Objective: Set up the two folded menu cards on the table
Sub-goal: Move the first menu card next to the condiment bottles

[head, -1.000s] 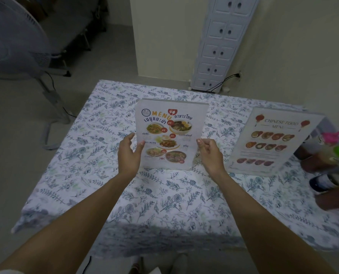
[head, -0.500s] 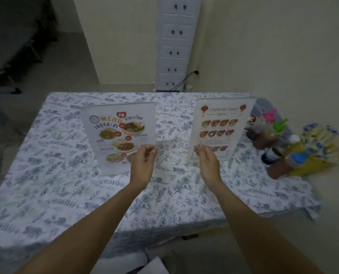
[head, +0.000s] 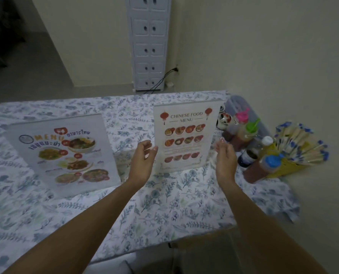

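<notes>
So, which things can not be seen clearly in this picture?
All in the head view:
- Thai menu card: print blurred, its back hidden by its own front.
- Chinese menu card: small text under the dishes too small; whether left hand or right hand touches it is unclear.
- Sauce bottles: labels too blurred.

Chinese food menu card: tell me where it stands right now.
The Chinese food menu card stands upright right of centre on the table, between the open left hand and right hand, with sauce bottles to its right.
</notes>
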`<state>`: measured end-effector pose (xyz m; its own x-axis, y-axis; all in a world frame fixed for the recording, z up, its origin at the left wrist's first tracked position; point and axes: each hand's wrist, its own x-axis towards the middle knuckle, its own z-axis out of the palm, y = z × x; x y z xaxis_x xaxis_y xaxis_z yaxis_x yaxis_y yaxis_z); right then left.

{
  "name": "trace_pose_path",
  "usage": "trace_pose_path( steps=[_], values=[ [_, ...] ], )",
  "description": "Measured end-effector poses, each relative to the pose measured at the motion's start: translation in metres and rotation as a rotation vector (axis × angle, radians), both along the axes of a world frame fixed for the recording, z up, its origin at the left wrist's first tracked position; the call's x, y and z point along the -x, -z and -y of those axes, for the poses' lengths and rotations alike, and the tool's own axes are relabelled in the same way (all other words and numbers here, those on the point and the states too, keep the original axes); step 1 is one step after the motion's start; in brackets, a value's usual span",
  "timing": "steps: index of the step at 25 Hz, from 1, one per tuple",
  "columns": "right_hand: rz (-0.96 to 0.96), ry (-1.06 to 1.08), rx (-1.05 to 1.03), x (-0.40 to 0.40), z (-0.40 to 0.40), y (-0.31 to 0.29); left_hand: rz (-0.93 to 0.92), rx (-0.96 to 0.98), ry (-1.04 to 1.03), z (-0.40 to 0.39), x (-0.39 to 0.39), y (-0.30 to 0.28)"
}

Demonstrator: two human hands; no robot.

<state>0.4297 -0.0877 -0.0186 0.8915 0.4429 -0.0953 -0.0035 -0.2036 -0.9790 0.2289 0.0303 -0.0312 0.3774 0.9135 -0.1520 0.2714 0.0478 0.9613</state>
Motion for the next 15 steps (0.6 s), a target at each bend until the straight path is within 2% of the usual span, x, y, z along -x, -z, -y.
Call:
trace_pose_path(
  steps=[8,15],
  values=[
    [-0.117,-0.345,0.012,-0.062,-0.035,0.046,0.026,0.074,-0.196,0.005,-0.041,0.030],
    [-0.175,-0.389,0.012,-0.064,-0.045,0.061,0.164,0.150,-0.256,0.005,-0.048,0.038]
  ],
)
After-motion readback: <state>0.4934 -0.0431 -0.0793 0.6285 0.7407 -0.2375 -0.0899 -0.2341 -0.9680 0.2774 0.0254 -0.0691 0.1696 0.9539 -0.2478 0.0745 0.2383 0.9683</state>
